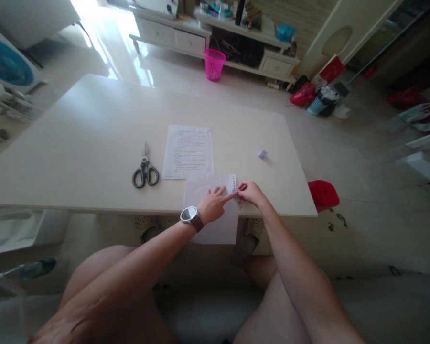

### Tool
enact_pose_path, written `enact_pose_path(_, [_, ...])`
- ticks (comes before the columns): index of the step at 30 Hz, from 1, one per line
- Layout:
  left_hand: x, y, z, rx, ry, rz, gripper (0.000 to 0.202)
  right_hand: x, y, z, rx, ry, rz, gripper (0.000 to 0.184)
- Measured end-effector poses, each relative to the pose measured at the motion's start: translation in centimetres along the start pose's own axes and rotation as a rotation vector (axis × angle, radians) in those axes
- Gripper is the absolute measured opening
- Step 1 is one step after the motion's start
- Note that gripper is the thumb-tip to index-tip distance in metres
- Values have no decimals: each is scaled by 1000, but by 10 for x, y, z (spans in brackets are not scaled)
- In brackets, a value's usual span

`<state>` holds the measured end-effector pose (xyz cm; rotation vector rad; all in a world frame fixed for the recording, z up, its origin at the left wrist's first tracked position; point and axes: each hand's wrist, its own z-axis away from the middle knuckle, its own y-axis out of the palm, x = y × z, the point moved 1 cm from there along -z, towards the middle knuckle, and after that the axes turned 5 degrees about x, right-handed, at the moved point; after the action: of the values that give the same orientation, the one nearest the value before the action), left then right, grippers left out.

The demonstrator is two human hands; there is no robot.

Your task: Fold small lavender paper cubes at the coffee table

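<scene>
Head: outspread left hand (212, 205) on paper (224, 230)

Left wrist: round silver-rimmed watch (189, 214), pale grey glassy face, dial too small to read; wide dark brown strap (198, 223), looks leathery. Left hand (215, 204) and right hand (250, 192) bare, slim fingers. Both forearms bare, legs bare at thigh and knee. Feet: pale yellowish clogs with dark round holes, left clog (143, 222) and right clog (256, 226), partly hidden; greyish socks (246, 243), blurred.
</scene>
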<state>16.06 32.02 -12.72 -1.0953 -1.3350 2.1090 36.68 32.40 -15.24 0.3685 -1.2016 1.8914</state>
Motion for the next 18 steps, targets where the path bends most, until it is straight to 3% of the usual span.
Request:
enact_pose_path(7, [-2,-3,-3,25,-28,15,81,13,1,-3,-60,18,268,9])
enact_pose_path(18, [-6,-3,-3,14,-46,35,79,23,1,-6,11,110,288,13])
